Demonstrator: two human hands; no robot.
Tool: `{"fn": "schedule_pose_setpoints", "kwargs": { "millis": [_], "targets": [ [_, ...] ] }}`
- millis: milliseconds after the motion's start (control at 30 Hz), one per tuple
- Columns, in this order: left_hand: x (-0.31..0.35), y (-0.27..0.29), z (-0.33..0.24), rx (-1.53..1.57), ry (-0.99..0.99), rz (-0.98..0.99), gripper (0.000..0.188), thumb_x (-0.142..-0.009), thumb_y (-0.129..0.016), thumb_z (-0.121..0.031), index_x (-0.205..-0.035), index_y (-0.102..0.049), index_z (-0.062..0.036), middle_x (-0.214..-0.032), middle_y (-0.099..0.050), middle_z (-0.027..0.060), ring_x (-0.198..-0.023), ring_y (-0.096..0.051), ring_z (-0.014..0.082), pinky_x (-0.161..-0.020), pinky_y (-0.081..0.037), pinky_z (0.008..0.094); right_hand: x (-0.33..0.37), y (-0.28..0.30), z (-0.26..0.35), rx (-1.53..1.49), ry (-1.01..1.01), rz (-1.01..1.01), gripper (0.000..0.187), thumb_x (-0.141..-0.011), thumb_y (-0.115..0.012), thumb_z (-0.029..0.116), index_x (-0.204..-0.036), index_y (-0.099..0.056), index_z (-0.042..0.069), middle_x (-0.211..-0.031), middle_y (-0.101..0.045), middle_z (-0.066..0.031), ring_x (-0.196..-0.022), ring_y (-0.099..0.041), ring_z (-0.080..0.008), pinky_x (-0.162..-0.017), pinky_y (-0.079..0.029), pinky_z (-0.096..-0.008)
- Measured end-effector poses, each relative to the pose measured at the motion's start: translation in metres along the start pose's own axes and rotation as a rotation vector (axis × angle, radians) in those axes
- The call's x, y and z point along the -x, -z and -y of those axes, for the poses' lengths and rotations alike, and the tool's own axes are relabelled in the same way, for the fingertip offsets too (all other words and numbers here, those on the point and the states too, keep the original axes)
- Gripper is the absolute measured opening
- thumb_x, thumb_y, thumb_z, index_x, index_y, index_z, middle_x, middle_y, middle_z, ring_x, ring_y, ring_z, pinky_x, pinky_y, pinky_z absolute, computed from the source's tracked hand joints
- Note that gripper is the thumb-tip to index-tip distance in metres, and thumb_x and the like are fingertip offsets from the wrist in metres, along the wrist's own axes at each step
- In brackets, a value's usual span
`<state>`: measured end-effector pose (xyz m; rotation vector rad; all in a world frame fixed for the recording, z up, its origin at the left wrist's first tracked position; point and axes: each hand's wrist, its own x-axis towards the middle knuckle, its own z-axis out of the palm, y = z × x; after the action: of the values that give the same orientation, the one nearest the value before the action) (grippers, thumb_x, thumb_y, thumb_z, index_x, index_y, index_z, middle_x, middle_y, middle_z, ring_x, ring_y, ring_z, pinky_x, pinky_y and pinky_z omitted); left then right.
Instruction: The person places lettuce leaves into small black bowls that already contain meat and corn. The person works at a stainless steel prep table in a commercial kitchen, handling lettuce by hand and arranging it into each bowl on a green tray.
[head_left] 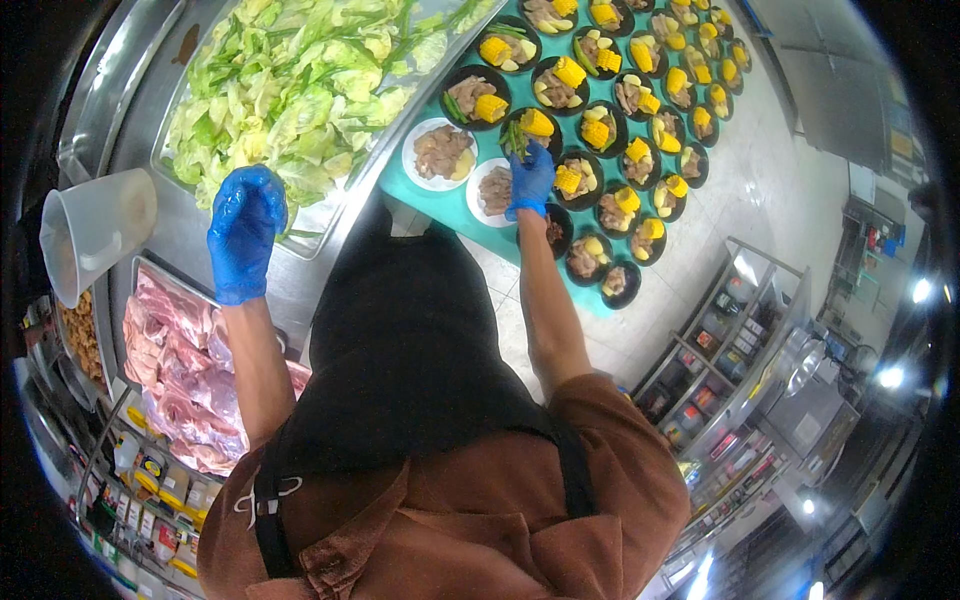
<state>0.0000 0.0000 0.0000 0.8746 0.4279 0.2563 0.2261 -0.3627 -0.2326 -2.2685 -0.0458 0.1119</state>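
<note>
My left hand [247,235], in a wet blue glove, is raised beside the near edge of a metal tray [310,240] of cut cabbage [275,90] mixed with green beans. Its fingers curl inward, and what they may hold is hidden. On the right, my blue-gloved right hand [531,182] reaches over the table with fingers drawn together. Their tips touch green beans [514,138] in a black bowl that also holds a piece of corn [537,122]. Just left of that hand, two white bowls hold meat; the nearer white bowl [490,212] is partly covered by it.
Rows of black bowls with meat, potato and corn [570,71] cover a green tabletop [440,203]. At left stand a translucent plastic pitcher [90,235] and a tray of raw meat [185,370]. A wire shelf [715,350] with goods stands at right.
</note>
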Motion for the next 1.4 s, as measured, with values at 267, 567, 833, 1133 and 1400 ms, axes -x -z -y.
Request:
{"fn": "schedule_pose_setpoints", "kwargs": {
  "millis": [267,567,833,1133,1400],
  "targets": [
    [0.002,-0.001,0.000,-0.007,-0.025,-0.003,0.027,-0.095,-0.053,-0.030,-0.108,-0.058,-0.0061,-0.099,-0.059,0.0051,-0.083,-0.055,0.0151,-0.066,-0.044,0.0261,0.002,0.000,0.034,-0.040,-0.138,-0.022,0.041,-0.081,-0.075,0.018,-0.114,-0.062,-0.002,-0.108,-0.066,-0.0180,-0.095,-0.066,-0.0292,-0.084,-0.052,-0.0385],
    [0.003,-0.011,-0.001,0.018,-0.015,0.002,0.028,-0.094,-0.054,-0.029,-0.109,-0.058,-0.0061,-0.101,-0.059,0.0053,-0.087,-0.056,0.0162,-0.070,-0.046,0.0278,-0.008,-0.015,0.017,-0.067,-0.031,-0.093,0.028,-0.088,-0.059,0.009,-0.113,-0.063,-0.002,-0.105,-0.067,-0.0209,-0.097,-0.065,-0.0333,-0.087,-0.050,-0.0399],
    [0.005,-0.013,0.000,0.008,-0.029,0.017,0.028,-0.094,-0.054,-0.028,-0.110,-0.058,-0.0057,-0.101,-0.058,0.0050,-0.085,-0.054,0.0162,-0.069,-0.045,0.0280,-0.002,0.012,0.018,0.040,0.000,-0.196,0.022,-0.086,-0.059,0.003,-0.107,-0.066,0.000,-0.099,-0.068,-0.0185,-0.091,-0.066,-0.0326,-0.083,-0.051,-0.0396],
    [0.003,-0.013,-0.001,0.065,-0.012,0.023,0.027,-0.094,-0.054,-0.026,-0.109,-0.059,-0.0040,-0.101,-0.059,0.0060,-0.087,-0.055,0.0167,-0.070,-0.045,0.0274,0.001,0.014,0.029,0.115,-0.167,-0.034,0.045,-0.077,-0.075,0.033,-0.108,-0.060,0.004,-0.093,-0.068,-0.0199,-0.088,-0.066,-0.0375,-0.078,-0.052,-0.0444],
    [0.000,-0.035,-0.004,0.030,-0.065,-0.171,0.031,-0.092,-0.057,-0.029,-0.105,-0.060,-0.0010,-0.089,-0.056,0.0084,-0.072,-0.052,0.0177,-0.057,-0.041,0.0277,-0.006,-0.017,0.065,0.272,-0.392,-0.051,0.061,-0.073,-0.078,0.040,-0.115,-0.052,0.005,-0.105,-0.066,-0.0246,-0.100,-0.063,-0.0403,-0.087,-0.050,-0.0463]
  ]
}}
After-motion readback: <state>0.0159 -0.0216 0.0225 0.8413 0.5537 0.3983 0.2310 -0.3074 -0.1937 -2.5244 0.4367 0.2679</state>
